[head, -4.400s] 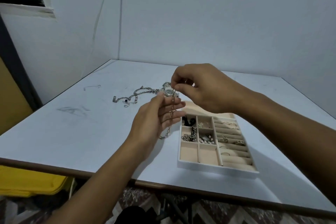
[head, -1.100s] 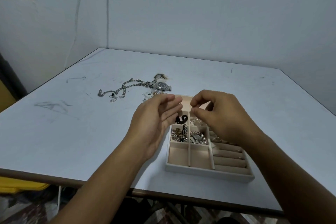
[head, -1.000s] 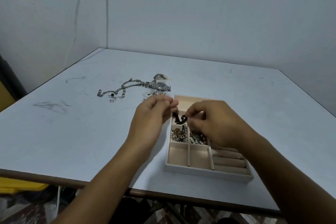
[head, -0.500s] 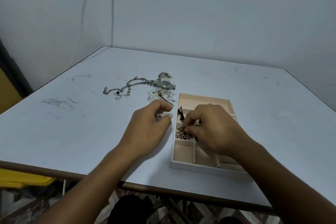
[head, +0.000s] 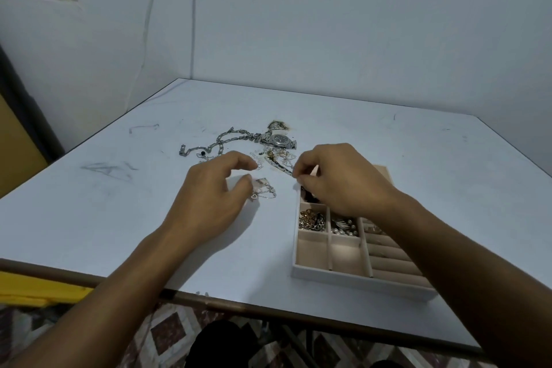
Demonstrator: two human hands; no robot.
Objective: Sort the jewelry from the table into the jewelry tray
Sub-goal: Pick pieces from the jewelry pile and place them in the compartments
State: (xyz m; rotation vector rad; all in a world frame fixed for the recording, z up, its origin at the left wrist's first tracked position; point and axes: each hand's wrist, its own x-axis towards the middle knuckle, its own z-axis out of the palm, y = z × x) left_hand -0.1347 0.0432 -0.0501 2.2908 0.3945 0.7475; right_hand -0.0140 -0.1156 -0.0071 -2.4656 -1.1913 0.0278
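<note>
A beige jewelry tray point(head: 358, 280) sits on the white table at the right, with gold chains point(head: 312, 219) and pearl pieces point(head: 343, 227) in its middle compartments. My right hand point(head: 340, 182) hovers over the tray's far end and pinches the end of a dark thin chain point(head: 280, 166) that trails back to the loose pile. My left hand point(head: 215, 197) rests on the table with fingers loosely curled. Its thumb tip lies beside a fine silver chain with a heart charm point(head: 264, 191). A silver watch point(head: 279, 140) and a heavy silver link chain point(head: 221, 140) lie further back.
The tray's ring rolls point(head: 388, 260) are partly hidden by my right forearm. The table's front edge point(head: 227, 303) runs just below my arms. A yellow object point(head: 35, 287) sits below the table at the left. Walls close off the back and left.
My right hand has left the tray's compartments and moved up to the pile, taking hold of the dark chain's end. My left hand slid slightly away from the tray toward the fine silver chain.
</note>
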